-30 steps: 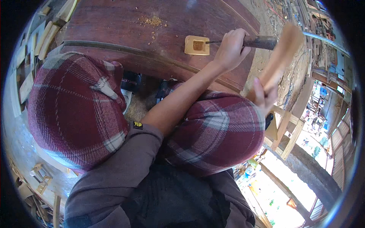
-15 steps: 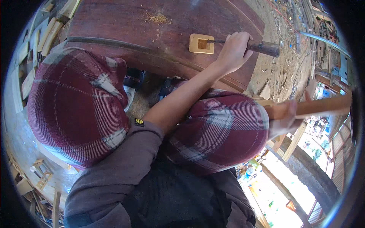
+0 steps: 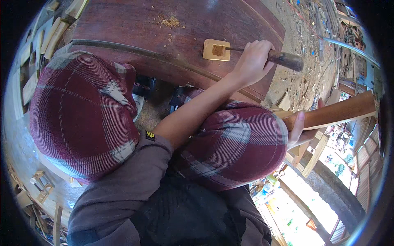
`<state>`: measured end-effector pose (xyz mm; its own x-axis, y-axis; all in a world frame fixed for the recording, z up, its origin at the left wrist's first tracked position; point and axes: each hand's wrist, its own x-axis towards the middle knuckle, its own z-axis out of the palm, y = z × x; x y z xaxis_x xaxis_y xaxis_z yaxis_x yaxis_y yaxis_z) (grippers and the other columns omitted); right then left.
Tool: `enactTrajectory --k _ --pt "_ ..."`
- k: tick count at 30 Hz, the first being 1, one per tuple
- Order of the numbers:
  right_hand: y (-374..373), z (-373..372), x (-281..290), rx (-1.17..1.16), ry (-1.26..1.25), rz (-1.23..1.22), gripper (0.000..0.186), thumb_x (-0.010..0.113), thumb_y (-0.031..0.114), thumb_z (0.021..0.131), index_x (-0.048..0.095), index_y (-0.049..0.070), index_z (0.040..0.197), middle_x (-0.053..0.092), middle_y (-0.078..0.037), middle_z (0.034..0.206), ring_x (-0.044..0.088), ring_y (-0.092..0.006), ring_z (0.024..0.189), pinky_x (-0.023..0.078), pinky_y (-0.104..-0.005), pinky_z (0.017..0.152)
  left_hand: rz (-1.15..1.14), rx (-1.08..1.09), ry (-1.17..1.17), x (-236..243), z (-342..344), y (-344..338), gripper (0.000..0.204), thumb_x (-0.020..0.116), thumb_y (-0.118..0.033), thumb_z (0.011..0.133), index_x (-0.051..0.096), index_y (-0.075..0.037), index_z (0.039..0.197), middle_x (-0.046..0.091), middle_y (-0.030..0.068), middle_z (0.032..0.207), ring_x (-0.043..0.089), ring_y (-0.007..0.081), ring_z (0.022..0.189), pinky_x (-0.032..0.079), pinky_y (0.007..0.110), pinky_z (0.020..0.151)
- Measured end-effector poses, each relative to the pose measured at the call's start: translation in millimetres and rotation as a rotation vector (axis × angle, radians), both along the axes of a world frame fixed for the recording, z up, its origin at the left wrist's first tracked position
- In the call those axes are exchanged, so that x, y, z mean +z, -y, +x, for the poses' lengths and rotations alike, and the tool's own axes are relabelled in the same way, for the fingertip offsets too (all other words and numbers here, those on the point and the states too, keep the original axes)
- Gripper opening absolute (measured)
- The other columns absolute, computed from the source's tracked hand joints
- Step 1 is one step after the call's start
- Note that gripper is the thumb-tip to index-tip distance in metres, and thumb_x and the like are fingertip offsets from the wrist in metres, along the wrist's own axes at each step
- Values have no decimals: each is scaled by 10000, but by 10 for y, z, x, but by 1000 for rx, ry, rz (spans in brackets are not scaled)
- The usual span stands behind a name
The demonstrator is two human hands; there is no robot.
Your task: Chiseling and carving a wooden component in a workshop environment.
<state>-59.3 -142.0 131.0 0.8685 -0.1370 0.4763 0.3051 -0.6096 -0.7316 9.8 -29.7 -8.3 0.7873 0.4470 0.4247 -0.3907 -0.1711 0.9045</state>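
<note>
The biggest change is on the right: a second ago the wooden club (image 3: 342, 110) was a blur with its head just beside the end of the tool's handle, and now it shows sharply, swung away to the right and well apart from it. The right hand (image 3: 299, 131) is closed around the club's near end, beside the plaid-covered knee (image 3: 242, 139), and the thick end points outward

The left hand (image 3: 254, 61) is clamped on the chisel-like tool (image 3: 287, 60), near where handle meets blade. Its handle slants a little lower in the view than it did half a second ago, while the thin blade still reaches the right side of the hollow (image 3: 218, 50) in the small wooden block (image 3: 215, 56). Whether the edge bites or only rests there, I cannot tell. The block lies on the dark red-brown counter (image 3: 123, 24), beyond the knees, with loose chips (image 3: 170, 21) farther off to its left

For the work in hand, I judge this a gap between blows: nothing touches the handle's end, and the block appears to sit as it did
</note>
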Motion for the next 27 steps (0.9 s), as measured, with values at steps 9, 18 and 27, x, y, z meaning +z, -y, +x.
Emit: enactTrajectory --k 9,18,27 --pt "112 24 -49 62 45 -34 825 709 290 678 442 -47 1382 406 -232 1380 472 -305 1211 406 -372 976 -41 -10 6 18 -5 1 306 696 -42 746 525 -17 1000 563 165 892 545 383 909 420 453 823" --pt "145 27 -68 76 56 -82 809 692 328 703 443 -25 1387 499 -213 1289 508 -265 1184 403 -402 992 -82 6 -38 19 37 -36 288 689 -51 765 529 -15 1001 562 164 886 557 372 903 431 442 802" --pt "-34 88 -280 -411 -431 -171 483 680 177 807 561 45 1256 648 -148 1117 619 -161 897 475 -333 890 -54 1 9 -82 -48 -38 284 689 -65 761 532 -22 993 572 163 898 565 364 894 440 430 777"
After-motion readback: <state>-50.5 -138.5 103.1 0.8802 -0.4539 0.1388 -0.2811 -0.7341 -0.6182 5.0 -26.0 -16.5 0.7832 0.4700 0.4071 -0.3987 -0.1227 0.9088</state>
